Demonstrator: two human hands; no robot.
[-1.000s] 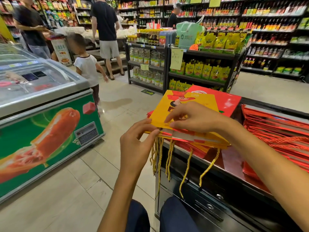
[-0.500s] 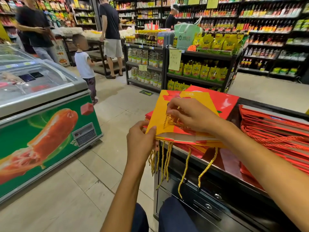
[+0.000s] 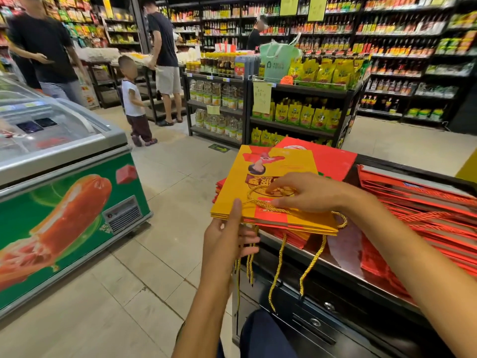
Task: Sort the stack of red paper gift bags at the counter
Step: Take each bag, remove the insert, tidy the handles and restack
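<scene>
Gift-bag bundle (image 3: 271, 192) held over surface (image 3: 322, 262) edge.
Left hand (image 3: 227, 236) grips bundle corner; right hand (image 3: 307, 193) pinches gold cord handle (image 3: 260, 201).

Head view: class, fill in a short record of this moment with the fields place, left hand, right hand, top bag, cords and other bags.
place: shop counter, beside a chest freezer
left hand: grips the near left corner of the held bags, thumb on top
right hand: rests on the top bag, fingers on a gold cord
top bag: yellow and red, lying flat
cords: gold, several hang over the counter edge
other bags: red stack to the right on the counter
</scene>
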